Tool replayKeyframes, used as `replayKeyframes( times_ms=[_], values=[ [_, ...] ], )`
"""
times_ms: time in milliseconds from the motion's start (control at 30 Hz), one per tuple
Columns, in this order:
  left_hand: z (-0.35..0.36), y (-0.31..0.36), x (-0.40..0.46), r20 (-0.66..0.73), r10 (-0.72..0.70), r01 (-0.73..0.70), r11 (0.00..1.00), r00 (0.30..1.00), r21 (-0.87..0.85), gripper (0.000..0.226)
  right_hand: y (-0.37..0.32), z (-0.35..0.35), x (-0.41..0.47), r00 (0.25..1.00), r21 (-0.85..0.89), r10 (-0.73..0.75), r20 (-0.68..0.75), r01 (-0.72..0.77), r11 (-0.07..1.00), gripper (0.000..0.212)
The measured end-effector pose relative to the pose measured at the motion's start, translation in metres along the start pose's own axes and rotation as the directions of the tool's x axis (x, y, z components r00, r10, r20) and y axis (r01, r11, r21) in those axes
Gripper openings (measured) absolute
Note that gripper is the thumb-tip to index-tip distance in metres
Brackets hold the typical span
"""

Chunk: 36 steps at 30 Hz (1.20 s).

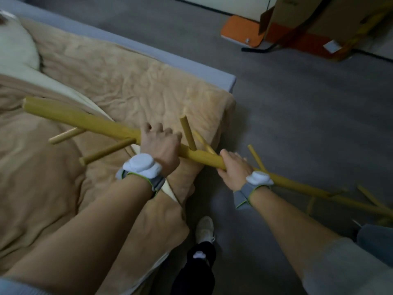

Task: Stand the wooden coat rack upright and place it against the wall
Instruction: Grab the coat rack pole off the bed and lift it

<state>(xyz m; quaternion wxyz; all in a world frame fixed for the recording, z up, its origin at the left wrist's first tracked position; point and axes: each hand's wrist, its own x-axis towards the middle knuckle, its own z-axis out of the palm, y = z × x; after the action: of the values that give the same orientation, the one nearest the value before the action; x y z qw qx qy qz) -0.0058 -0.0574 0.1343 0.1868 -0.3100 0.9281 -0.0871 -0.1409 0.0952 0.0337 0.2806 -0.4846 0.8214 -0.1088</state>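
Both hands clench the wooden coat rack (pixel 102 122), which lies slanted across the bed (pixel 119 86): left hand (pixel 160 145) over the bed, right hand (pixel 234 169) just past its corner.

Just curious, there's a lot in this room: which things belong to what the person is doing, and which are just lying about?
In the job:
coat rack
left hand
right hand

Just lying about:
tan blanket
cardboard box
orange board
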Motion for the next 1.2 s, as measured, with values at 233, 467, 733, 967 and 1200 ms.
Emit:
replayKeyframes(
  times_ms=[233, 467, 733, 967, 1200],
  values=[
    [-0.026, 0.02, -0.057, -0.208, -0.03, -0.033, 0.956, 0.978, -0.293, 0.052, -0.016, -0.032, -0.033, 0.998, 0.019, -0.025, 0.051, 0.024, 1.0, 0.021],
    [-0.033, 0.089, -0.11, 0.03, -0.287, 0.11, 0.265, 0.957, -0.958, 0.035, 0.013, -0.056, -0.081, 0.999, 0.025, 0.041, -0.007, -0.041, 0.999, 0.027],
    [-0.093, 0.158, -0.09, 0.441, -0.088, 0.377, -0.387, 0.893, -0.841, 0.049, 0.039, -0.125, -0.118, 0.99, 0.047, 0.069, -0.124, -0.063, 0.997, 0.033],
    [-0.143, 0.147, -0.05, 0.231, -0.055, 0.097, -0.798, 0.971, -0.595, 0.037, 0.029, -0.175, -0.121, 0.976, 0.052, 0.047, -0.211, -0.037, 0.998, 0.033],
    [-0.183, 0.098, -0.042, 0.219, -0.023, 0.102, -0.835, 0.976, -0.541, 0.056, -0.016, -0.215, -0.101, 0.96, 0.074, 0.015, -0.28, 0.006, 0.997, 0.046]
  ],
)
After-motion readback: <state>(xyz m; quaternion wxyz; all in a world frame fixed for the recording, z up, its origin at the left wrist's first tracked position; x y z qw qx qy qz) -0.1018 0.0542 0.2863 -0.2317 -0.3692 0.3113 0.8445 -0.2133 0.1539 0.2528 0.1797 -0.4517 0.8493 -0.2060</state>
